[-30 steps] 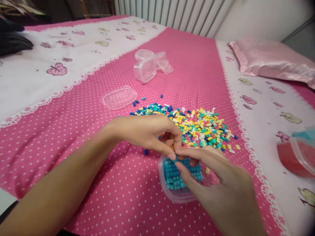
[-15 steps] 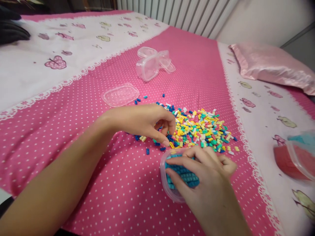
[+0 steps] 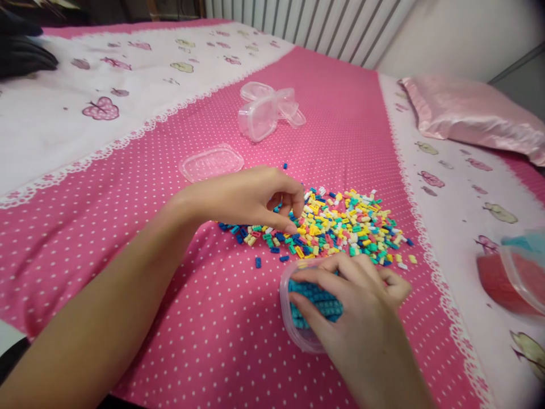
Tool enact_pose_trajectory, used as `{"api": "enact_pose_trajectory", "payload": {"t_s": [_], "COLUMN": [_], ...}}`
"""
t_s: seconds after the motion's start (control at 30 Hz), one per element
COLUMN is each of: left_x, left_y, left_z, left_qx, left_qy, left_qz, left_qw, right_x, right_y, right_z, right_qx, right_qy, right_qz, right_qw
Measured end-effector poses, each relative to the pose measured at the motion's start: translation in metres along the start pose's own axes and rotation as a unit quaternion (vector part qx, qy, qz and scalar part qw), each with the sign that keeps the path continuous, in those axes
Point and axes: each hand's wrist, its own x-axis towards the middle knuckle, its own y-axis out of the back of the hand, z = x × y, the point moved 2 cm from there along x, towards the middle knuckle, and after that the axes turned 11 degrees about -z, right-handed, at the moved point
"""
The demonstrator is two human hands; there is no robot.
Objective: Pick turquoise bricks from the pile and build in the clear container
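Note:
My left hand [image 3: 255, 196] hovers at the left side of a loose pile of small coloured toy building bricks [image 3: 349, 221]. Its fingers are curled toward the thumb, and anything at the fingertips is too small to make out. Over a clear plastic container [image 3: 286, 326] in front of the pile lies my right hand [image 3: 361, 307]. Thumb and index finger are apart, reaching past the rim onto the blue-teal bricks [image 3: 319, 309] packed inside. Part of the container is hidden beneath that hand. Single blue bricks lie on the cloth between container and pile.
A clear lid [image 3: 212, 163] lies behind my left wrist. Farther back are clear containers and lids [image 3: 261, 116]. At the right stands a container with red contents [image 3: 506, 278], near a pink satin pillow [image 3: 468, 116]. A dark object [image 3: 23, 54] sits far left on the pink bedspread [image 3: 213, 341].
My left hand has lifted slightly and shifted a little away from me, uncovering more bricks beneath it. My right hand stays on the container. The whole view has shifted slightly.

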Motion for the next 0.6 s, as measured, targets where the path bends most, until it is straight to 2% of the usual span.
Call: {"api": "enact_pose_trajectory", "payload": {"t_s": [0.17, 0.37, 0.6], "left_x": [-0.012, -0.034, -0.062], "left_y": [0.009, 0.02, 0.026], "left_z": [-0.005, -0.014, -0.029], "left_qx": [0.025, 0.071, 0.085], "left_qy": [0.033, 0.102, 0.266], "left_qz": [-0.022, -0.06, -0.092], "left_qw": [0.999, 0.99, 0.956], "right_x": [0.001, -0.002, -0.007], "right_y": [0.001, 0.0, 0.001], "right_z": [-0.004, 0.003, 0.014], "right_qx": [0.011, -0.007, -0.042], "right_qy": [0.005, 0.05, 0.105], "right_qz": [0.015, -0.021, -0.049], "right_qw": [1.0, 0.998, 0.992]}}
